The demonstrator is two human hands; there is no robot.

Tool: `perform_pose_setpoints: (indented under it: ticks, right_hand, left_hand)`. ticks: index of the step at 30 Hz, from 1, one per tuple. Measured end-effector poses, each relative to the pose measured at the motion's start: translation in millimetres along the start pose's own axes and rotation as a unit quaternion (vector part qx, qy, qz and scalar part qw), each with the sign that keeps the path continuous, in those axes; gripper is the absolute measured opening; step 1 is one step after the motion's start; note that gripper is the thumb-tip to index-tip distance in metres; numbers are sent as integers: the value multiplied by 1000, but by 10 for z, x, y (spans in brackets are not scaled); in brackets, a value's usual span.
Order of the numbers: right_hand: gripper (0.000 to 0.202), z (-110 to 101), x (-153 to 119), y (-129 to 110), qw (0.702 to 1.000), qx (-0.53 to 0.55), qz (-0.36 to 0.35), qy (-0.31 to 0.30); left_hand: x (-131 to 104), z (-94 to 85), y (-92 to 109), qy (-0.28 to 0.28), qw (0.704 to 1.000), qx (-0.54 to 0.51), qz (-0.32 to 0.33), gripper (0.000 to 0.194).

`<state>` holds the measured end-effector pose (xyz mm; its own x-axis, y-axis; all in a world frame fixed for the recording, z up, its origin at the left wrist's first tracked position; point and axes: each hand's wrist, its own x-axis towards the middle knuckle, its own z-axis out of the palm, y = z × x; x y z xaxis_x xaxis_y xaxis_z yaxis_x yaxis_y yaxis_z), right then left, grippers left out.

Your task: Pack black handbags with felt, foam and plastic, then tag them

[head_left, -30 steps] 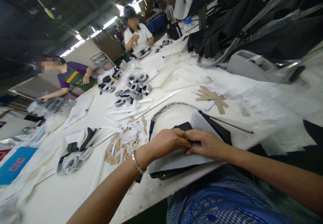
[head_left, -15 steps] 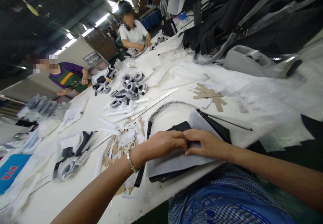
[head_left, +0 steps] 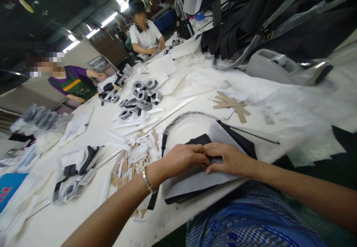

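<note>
A black handbag (head_left: 202, 139) lies at the table's front edge, partly covered by a pale grey sheet (head_left: 186, 187). Its handle (head_left: 181, 117), wrapped in clear plastic, arches away on the far side. My left hand (head_left: 182, 159) and my right hand (head_left: 232, 159) meet over the bag's middle. Both have fingers curled in and closed on a black part of the bag, and the fingertips hide exactly what they pinch. A black strap (head_left: 153, 199) hangs out to the left, below my left wrist.
Paper and card scraps (head_left: 134, 161) lie left of the bag, brown card strips (head_left: 230, 106) beyond it. Plastic-wrapped coiled straps (head_left: 143, 95) are heaped farther off. A grey tape dispenser (head_left: 279, 67) and piled black bags (head_left: 251, 24) stand back right. Two people work across the table.
My hands stay on the same part of the bag with hardly any movement. The view has shifted slightly, and the person at left now reaches an arm toward the wrapped pieces.
</note>
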<state>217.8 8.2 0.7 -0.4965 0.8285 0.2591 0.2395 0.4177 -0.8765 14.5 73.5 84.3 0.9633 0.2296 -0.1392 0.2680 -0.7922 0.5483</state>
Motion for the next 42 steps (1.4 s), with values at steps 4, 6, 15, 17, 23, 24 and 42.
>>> perform_pose_setpoints:
  ticks: [4, 6, 15, 17, 23, 24, 42]
  right_hand:
    - [23, -1, -5, 12, 1000, 2, 0, 3]
    - [25, 2, -9, 25, 1000, 1, -3, 5]
    - [42, 21, -14, 47, 1000, -14, -16, 10]
    - [48, 27, -19, 66, 1000, -16, -19, 12]
    - [53, 57, -38, 111, 999, -31, -16, 28]
    - [53, 63, -41, 114, 999, -30, -16, 30]
    - [42, 8, -58, 120, 1000, -2, -10, 4]
  left_hand:
    - [34, -52, -14, -24, 999, 20, 22, 19]
    - [22, -58, -20, -34, 998, 35, 30, 19]
    - [-109, -18, 66, -29, 998, 39, -40, 20]
    - [-123, 12, 62, -15, 999, 11, -42, 20]
    - [-135, 163, 114, 48, 994, -38, -88, 16]
    - [-141, 195, 139, 68, 990, -49, -118, 13]
    - [-192, 616, 454, 271, 930, -36, -248, 8]
